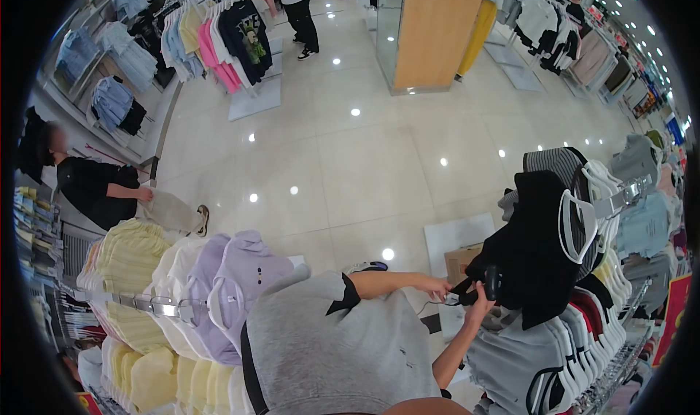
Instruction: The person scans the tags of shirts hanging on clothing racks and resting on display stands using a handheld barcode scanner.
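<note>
My right hand (479, 305) is closed around a dark handheld device (492, 282), held upright against a black garment (529, 240). Just left of it, my left hand (436, 289) has its fingers pressed together at a small dark and white piece (453, 297), too small to make out, with a thin dark cord hanging below. The black garment hangs at the front of a rack, beside a white hanger (576, 229). Grey shirts (518, 357) hang just below my right hand.
Purple shirts (240, 276) and yellow clothes (131, 269) hang on a rack at the left. A cardboard box (459, 263) stands low behind my hands. One person (91, 189) is at the far left, another (297, 10) at the back. A wood-coloured pillar (437, 36) stands ahead.
</note>
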A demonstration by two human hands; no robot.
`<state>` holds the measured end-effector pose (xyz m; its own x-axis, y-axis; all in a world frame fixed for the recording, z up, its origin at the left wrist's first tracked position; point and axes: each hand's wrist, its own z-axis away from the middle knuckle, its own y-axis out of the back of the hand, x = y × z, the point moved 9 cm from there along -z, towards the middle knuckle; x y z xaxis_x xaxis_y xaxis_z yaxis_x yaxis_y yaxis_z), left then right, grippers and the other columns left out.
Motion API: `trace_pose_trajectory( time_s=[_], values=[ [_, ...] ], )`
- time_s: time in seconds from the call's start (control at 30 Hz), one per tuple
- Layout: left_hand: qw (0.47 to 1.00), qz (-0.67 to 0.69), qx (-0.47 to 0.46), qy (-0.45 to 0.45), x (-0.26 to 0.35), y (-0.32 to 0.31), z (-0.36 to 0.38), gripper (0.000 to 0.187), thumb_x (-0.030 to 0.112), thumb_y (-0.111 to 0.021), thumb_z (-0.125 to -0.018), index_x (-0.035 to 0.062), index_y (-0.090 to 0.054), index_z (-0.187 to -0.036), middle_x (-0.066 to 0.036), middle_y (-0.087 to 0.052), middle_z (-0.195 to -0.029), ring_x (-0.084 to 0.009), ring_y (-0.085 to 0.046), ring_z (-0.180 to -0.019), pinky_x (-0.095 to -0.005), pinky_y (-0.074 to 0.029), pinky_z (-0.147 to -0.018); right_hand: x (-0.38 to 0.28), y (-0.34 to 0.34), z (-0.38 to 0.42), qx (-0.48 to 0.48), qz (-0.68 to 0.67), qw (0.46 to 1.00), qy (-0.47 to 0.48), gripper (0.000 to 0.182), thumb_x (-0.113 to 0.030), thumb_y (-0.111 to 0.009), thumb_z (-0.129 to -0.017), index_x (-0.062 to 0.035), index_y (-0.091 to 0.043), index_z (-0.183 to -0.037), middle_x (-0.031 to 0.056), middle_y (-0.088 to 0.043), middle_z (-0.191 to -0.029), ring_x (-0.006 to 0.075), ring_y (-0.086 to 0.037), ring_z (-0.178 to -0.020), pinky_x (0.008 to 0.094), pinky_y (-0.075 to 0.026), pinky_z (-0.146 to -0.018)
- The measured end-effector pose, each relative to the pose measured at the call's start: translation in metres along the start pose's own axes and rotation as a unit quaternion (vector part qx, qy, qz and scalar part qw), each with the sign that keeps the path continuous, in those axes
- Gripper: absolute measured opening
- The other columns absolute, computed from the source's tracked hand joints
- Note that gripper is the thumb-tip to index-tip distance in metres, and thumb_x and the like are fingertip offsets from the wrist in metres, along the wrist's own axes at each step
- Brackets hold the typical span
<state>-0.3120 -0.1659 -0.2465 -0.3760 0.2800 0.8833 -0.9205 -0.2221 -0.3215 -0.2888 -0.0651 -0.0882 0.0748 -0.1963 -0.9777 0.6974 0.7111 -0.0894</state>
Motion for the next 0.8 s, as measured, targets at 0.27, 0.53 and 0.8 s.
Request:
trace_pose_trajectory(
  time_s=[0.27,0.53,0.8],
  values=[
    [0.997,0.06,0.013,-0.04,0.015,-0.003,0.0,0.04,0.025,-0.066,-0.085,0.0068,-0.052,-0.119,-0.004,-0.062,-0.101,-0.0163,-0.061,-0.093,-0.0321,-0.051,-0.07,-0.004,0.007,0.0,-0.004,-0.127,0.991,-0.028,0.046,-0.002,-0.06,-0.084,-0.0049,-0.05,-0.128,0.01,-0.054,-0.128,0.0199,-0.052,-0.112,0.0342,-0.054,-0.08],
    [0.884,0.365,0.24,-0.165,0.044,0.081,0.022,0.033,0.007,-0.064,-0.085,0.0045,-0.053,-0.116,-0.007,-0.064,-0.1,-0.0193,-0.066,-0.088,-0.0326,-0.055,-0.075,0.038,0.019,0.007,-0.02,0.048,0.998,-0.032,0.031,-0.005,-0.071,-0.077,-0.0015,-0.063,-0.106,0.0062,-0.064,-0.094,0.0157,-0.061,-0.082,0.0278,-0.05,-0.066],
    [0.893,0.386,0.151,-0.173,0.065,0.066,0.029,0.039,0.003,-0.056,-0.088,0.0072,-0.044,-0.125,-0.008,-0.061,-0.111,-0.0204,-0.063,-0.099,-0.036,-0.054,-0.082,0.046,0.003,0.01,-0.035,0.071,0.996,-0.042,0.033,-0.006,-0.073,-0.076,-0.0014,-0.063,-0.107,0.0056,-0.065,-0.093,0.0142,-0.061,-0.081,0.0279,-0.049,-0.065]
  ],
)
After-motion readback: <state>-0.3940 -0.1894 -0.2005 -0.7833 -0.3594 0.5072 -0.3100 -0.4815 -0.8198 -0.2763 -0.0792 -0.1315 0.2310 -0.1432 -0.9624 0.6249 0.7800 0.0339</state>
